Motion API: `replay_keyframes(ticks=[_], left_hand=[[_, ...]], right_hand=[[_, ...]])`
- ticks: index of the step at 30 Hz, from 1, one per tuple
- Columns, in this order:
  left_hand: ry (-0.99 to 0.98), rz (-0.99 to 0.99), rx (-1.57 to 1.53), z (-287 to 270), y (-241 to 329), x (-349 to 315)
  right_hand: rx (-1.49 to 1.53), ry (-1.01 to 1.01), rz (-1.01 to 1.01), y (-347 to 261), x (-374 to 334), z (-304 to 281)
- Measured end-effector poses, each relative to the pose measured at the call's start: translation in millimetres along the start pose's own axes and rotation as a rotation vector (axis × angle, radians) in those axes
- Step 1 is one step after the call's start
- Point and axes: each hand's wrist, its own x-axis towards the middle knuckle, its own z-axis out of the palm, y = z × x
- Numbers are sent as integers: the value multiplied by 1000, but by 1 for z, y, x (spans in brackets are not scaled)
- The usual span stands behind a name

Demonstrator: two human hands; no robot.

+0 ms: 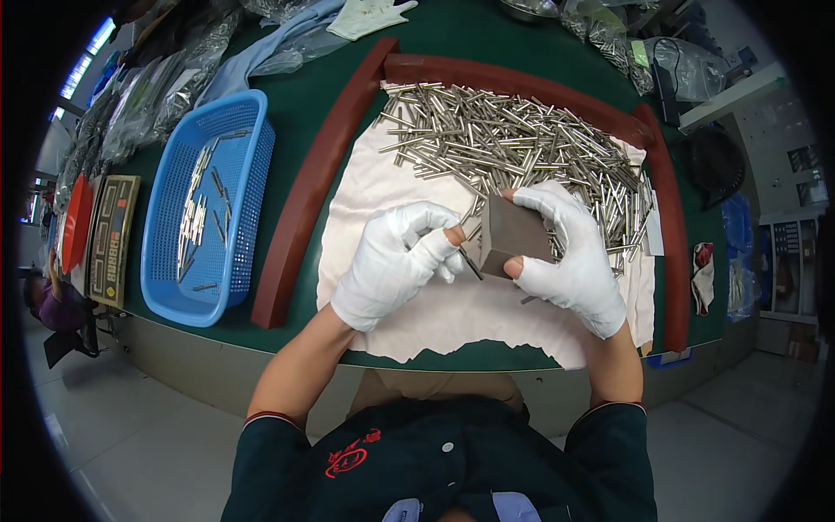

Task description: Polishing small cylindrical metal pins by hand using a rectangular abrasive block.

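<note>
My left hand, in a white glove with bare fingertips, pinches a thin metal pin that points down to the right. Close beside it, my right hand, gloved the same way, grips a brown-grey rectangular block between thumb and fingers. The pin's lower end is near the block's left face; I cannot tell whether they touch. Both hands are above a pale cloth. Beyond them a large heap of shiny metal pins covers the far part of the cloth.
Dark red bars frame the cloth on the green table. At the left stands a blue plastic basket with some pins inside. A boxed item and a red tray lie farther left, where another person sits.
</note>
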Motion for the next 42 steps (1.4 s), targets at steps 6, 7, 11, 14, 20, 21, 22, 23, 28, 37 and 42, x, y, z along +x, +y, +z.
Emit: replay_keyframes(ticks=[6, 7, 11, 14, 20, 21, 22, 23, 28, 37, 42], left_hand=[[5, 9, 42, -1, -2, 0], [-5, 19, 48, -1, -3, -1], [0, 22, 45, 1, 0, -2], [7, -2, 23, 1, -2, -1], [-14, 24, -11, 0, -3, 0], [-7, 6, -18, 1, -2, -1], [1, -9, -23, 2, -1, -1], [-1, -8, -22, 1, -1, -1], [8, 13, -4, 0, -3, 1], [20, -16, -39, 0, 0, 1], [46, -65, -40, 0, 4, 2]], right_hand=[[93, -120, -24, -2, -4, 6], [10, -81, -35, 2, -4, 8], [-78, 17, 18, 0, 2, 4], [21, -31, -34, 0, -1, 3], [-99, 1, 10, -3, 0, 9], [-136, 37, 7, -2, 0, 9], [-173, 74, 2, 0, 1, 7], [-93, 71, 46, 4, 1, 6], [93, -79, 37, -2, -3, 5], [-115, 107, 24, 4, 2, 1], [54, 47, -26, 1, -1, -1]])
